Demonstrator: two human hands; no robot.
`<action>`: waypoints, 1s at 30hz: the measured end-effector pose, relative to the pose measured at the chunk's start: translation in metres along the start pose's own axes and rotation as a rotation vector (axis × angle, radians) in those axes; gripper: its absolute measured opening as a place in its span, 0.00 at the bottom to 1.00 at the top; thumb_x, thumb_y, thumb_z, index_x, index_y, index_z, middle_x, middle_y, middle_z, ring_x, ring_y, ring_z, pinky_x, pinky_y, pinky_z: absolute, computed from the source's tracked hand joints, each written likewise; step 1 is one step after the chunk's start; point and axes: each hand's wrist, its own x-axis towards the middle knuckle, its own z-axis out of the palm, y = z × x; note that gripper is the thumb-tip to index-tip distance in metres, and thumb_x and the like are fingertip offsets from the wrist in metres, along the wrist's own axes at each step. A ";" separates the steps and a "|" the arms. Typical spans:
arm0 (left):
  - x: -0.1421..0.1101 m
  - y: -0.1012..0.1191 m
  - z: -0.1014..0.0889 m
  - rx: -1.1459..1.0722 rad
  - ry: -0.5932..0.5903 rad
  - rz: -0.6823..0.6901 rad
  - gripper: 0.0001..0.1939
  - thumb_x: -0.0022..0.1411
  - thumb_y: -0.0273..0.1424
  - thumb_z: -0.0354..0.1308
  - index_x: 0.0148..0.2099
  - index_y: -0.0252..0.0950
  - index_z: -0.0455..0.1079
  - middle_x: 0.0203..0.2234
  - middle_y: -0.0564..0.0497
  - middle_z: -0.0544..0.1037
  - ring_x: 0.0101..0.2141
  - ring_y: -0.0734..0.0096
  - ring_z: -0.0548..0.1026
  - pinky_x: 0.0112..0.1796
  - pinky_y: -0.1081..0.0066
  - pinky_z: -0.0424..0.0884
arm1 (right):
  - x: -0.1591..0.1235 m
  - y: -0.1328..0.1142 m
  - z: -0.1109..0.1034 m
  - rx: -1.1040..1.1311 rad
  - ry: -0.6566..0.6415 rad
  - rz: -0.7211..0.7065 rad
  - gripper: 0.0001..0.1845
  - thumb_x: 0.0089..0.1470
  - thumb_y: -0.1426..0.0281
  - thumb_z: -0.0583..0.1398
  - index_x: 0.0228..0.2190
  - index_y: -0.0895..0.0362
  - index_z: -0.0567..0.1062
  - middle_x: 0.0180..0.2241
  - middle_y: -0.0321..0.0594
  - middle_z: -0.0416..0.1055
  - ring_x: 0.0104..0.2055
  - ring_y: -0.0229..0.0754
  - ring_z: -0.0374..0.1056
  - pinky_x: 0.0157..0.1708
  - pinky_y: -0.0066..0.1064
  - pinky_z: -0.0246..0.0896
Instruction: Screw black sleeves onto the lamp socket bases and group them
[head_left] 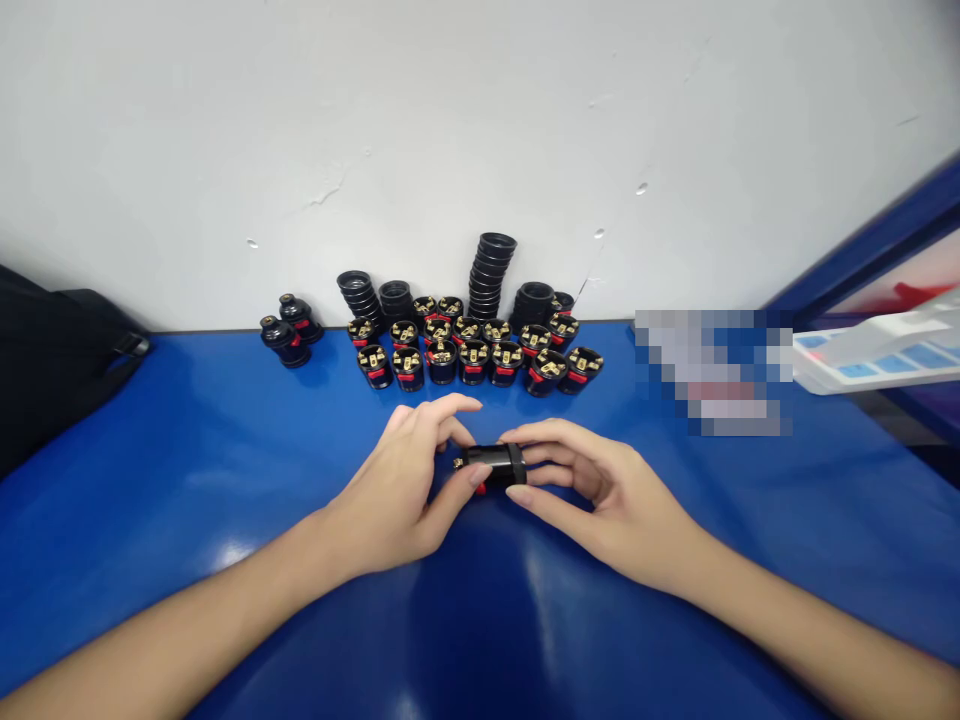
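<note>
Directly in front of the tall ring stack (491, 275), a black socket (491, 463) is pinched in the left hand (409, 475), the right hand (604, 485) closed around its collared end; a slackened left grip could let the smooth, round body slip.

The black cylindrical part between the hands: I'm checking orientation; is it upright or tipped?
Tipped: the black cylindrical part is sideways, its brass-coloured tip toward the left hand.

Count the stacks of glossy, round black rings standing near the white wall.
4: the leftmost stack, the short stack beside it, the tallest stack near centre, the rightmost stack. More may be hidden.
</note>
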 end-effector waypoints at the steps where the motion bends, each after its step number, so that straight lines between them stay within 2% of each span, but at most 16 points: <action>1: 0.000 -0.001 0.001 -0.009 0.019 0.019 0.29 0.77 0.31 0.60 0.71 0.47 0.50 0.46 0.49 0.79 0.45 0.60 0.75 0.52 0.54 0.68 | 0.000 0.000 0.000 0.004 0.006 0.004 0.17 0.63 0.66 0.72 0.52 0.53 0.79 0.47 0.45 0.86 0.50 0.50 0.86 0.50 0.39 0.86; 3: -0.001 -0.002 0.002 0.001 0.066 0.071 0.33 0.73 0.30 0.65 0.70 0.47 0.52 0.50 0.48 0.77 0.47 0.60 0.75 0.51 0.57 0.68 | 0.000 0.001 -0.001 0.014 0.018 0.017 0.16 0.63 0.66 0.72 0.51 0.53 0.79 0.47 0.45 0.86 0.48 0.49 0.86 0.50 0.38 0.86; 6: -0.001 0.000 0.000 0.062 0.097 0.094 0.36 0.71 0.35 0.70 0.70 0.46 0.52 0.53 0.46 0.77 0.51 0.56 0.74 0.53 0.56 0.68 | 0.000 0.001 -0.001 0.016 0.026 0.021 0.17 0.63 0.65 0.73 0.50 0.53 0.79 0.47 0.45 0.86 0.48 0.48 0.86 0.49 0.38 0.86; 8: 0.000 0.003 -0.002 0.100 0.066 0.040 0.32 0.75 0.38 0.64 0.71 0.44 0.51 0.51 0.45 0.78 0.49 0.56 0.75 0.53 0.54 0.67 | 0.000 0.002 0.000 0.020 0.024 0.020 0.17 0.63 0.65 0.73 0.51 0.53 0.79 0.47 0.45 0.86 0.49 0.49 0.86 0.50 0.38 0.85; 10: 0.002 0.005 -0.003 0.128 0.024 -0.002 0.23 0.81 0.35 0.54 0.70 0.42 0.52 0.47 0.47 0.80 0.47 0.57 0.76 0.52 0.53 0.67 | 0.000 0.002 0.000 0.029 0.023 0.020 0.18 0.63 0.65 0.73 0.52 0.53 0.78 0.47 0.45 0.86 0.49 0.49 0.85 0.51 0.39 0.85; 12: 0.002 0.005 -0.003 0.143 0.007 -0.003 0.18 0.82 0.32 0.50 0.69 0.41 0.54 0.43 0.48 0.80 0.45 0.58 0.76 0.51 0.54 0.67 | 0.000 0.003 0.001 0.028 0.023 0.018 0.18 0.62 0.65 0.73 0.52 0.53 0.78 0.48 0.46 0.86 0.50 0.50 0.85 0.52 0.40 0.85; 14: 0.002 0.004 -0.001 0.139 0.017 0.008 0.20 0.81 0.32 0.52 0.69 0.42 0.54 0.44 0.48 0.80 0.46 0.57 0.77 0.51 0.53 0.68 | 0.000 0.002 0.001 0.021 0.027 0.013 0.19 0.62 0.65 0.73 0.52 0.53 0.78 0.48 0.46 0.85 0.51 0.51 0.85 0.52 0.41 0.85; 21: -0.003 0.001 0.000 0.035 0.051 0.032 0.39 0.71 0.35 0.67 0.73 0.46 0.48 0.55 0.43 0.77 0.51 0.54 0.76 0.54 0.50 0.70 | 0.000 0.001 0.001 0.032 0.048 0.012 0.18 0.61 0.65 0.73 0.51 0.53 0.79 0.50 0.46 0.85 0.51 0.50 0.85 0.51 0.40 0.85; 26: -0.001 0.003 0.000 0.072 0.016 -0.003 0.29 0.78 0.35 0.58 0.72 0.46 0.48 0.49 0.45 0.80 0.51 0.51 0.77 0.55 0.46 0.69 | 0.000 0.001 0.000 0.015 0.037 0.015 0.19 0.63 0.64 0.73 0.52 0.53 0.79 0.48 0.46 0.85 0.51 0.50 0.85 0.52 0.40 0.85; 30: -0.002 -0.001 0.002 0.032 0.057 0.067 0.35 0.74 0.30 0.64 0.73 0.48 0.49 0.54 0.45 0.78 0.51 0.56 0.77 0.55 0.51 0.70 | 0.000 0.001 0.000 0.022 0.037 0.010 0.18 0.63 0.64 0.73 0.52 0.53 0.79 0.49 0.45 0.85 0.51 0.49 0.85 0.52 0.39 0.85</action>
